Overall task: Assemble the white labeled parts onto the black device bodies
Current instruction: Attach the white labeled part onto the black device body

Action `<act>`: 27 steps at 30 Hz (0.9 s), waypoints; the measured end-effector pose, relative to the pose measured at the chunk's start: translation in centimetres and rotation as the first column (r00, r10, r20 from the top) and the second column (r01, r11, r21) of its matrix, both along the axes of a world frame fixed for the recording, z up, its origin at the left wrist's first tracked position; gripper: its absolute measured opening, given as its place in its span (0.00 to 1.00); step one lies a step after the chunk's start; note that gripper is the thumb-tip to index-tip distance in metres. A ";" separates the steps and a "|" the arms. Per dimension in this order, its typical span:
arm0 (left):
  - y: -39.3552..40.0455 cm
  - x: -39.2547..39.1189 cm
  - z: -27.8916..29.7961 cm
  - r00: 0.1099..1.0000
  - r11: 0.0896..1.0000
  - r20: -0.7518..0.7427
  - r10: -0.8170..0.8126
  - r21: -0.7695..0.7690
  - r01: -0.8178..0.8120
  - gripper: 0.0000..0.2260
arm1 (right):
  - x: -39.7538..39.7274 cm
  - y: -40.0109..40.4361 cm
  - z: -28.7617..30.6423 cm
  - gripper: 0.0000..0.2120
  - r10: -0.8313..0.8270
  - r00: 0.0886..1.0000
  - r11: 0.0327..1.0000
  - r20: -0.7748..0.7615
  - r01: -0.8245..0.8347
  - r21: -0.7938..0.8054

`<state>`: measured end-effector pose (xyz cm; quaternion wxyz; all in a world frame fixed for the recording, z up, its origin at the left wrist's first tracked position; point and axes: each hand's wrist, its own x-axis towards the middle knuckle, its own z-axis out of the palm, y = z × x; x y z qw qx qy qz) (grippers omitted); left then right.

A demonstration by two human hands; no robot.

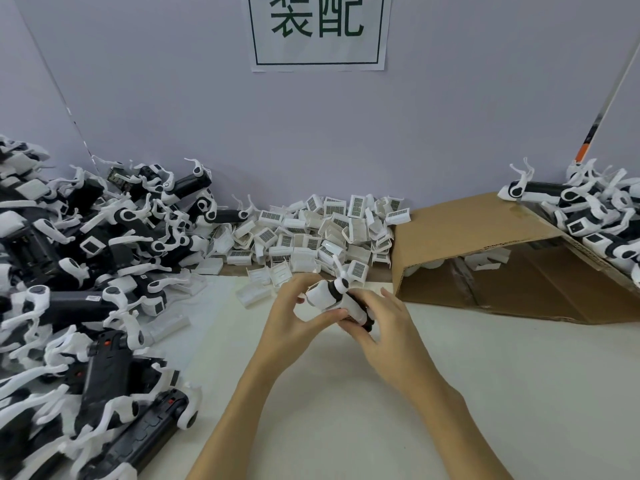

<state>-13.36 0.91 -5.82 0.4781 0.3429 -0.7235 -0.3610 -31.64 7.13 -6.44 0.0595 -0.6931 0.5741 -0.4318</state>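
Hands meet near the centre of the head view, above the pale table (450, 393): our left hand (294, 320) curls its fingers around a white labeled part (320, 296), and our right hand (388, 327) wraps the black device body (360, 315) that the part sits against, so both hands are closed on the piece, which is tilted with its white pronged end toward 12 o'clock. At 12 o'clock from the hands, against the grey wall, we see a heap of loose white labeled parts (322, 226). From 8 to 10 o'clock a large pile of black bodies with white fittings (86, 271) covers the table's left side. At 2 o'clock a cardboard box (467, 237) lies on its side, with more black-and-white units (588, 209) stacked on top of it. A paper sign (317, 29) hangs on the wall at 12 o'clock.
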 end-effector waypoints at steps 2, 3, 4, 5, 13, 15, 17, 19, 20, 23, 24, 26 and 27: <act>-0.1 0.0 -0.2 0.999 1.000 0.038 -0.011 0.007 0.011 0.18 | -0.1 -0.1 -0.3 0.17 0.024 0.999 0.996 0.042 -0.027 0.080; -0.1 0.0 -0.2 0.998 0.999 0.048 -0.035 0.022 0.034 0.18 | -0.2 -0.1 -0.3 0.16 0.016 0.997 0.995 0.074 -0.024 0.100; -0.1 0.0 -0.2 0.997 0.997 0.042 -0.063 0.046 0.061 0.17 | -0.3 -0.1 -0.4 0.15 0.005 0.996 0.994 0.094 -0.015 0.111; -0.2 0.0 -0.2 0.995 0.993 0.025 -0.094 0.070 0.092 0.17 | -0.5 -0.1 -0.4 0.14 -0.001 0.994 0.993 0.106 -0.011 0.118; -0.1 0.1 0.1 0.996 0.999 -0.086 -0.003 0.051 0.007 0.10 | 0.5 0.2 0.1 0.13 0.022 0.997 1.000 0.068 -0.023 0.016; 0.0 -0.7 -0.2 0.980 0.984 -0.112 0.164 0.093 -0.154 0.07 | 1.6 0.3 -0.3 0.21 -0.010 0.999 1.000 0.050 0.011 -0.026; 0.1 -1.4 -0.6 0.931 0.932 -0.142 0.337 0.191 -0.308 0.12 | 2.6 0.3 -0.8 0.27 -0.058 0.997 0.994 -0.041 0.054 -0.096; 0.1 -1.8 -1.0 0.882 0.878 -0.174 0.438 0.293 -0.378 0.18 | 3.3 0.3 -0.7 0.32 -0.099 0.985 0.989 -0.139 0.082 -0.121; 0.1 -1.8 -1.0 0.871 0.865 -0.178 0.458 0.313 -0.392 0.21 | 3.6 0.2 -0.6 0.33 -0.127 0.977 0.986 -0.173 0.106 -0.129; 0.3 -1.6 -0.7 0.907 0.896 -0.038 0.419 0.179 -0.407 0.21 | 3.4 0.0 -0.6 0.30 -0.217 0.966 0.967 -0.140 0.194 -0.163; 0.5 -1.4 -0.6 0.889 0.889 0.054 0.455 0.041 -0.457 0.21 | 2.9 -0.1 -0.6 0.29 -0.227 0.969 0.963 -0.099 0.208 -0.169; 0.6 -1.1 -0.4 0.817 0.814 0.129 0.561 -0.261 -0.518 0.23 | 1.3 -0.1 -0.5 0.26 -0.180 0.984 0.976 -0.012 0.177 -0.127; 0.7 -0.9 -0.2 0.842 0.834 0.143 0.520 -0.294 -0.466 0.25 | 0.6 0.0 -0.5 0.25 -0.138 0.990 0.987 0.037 0.140 -0.075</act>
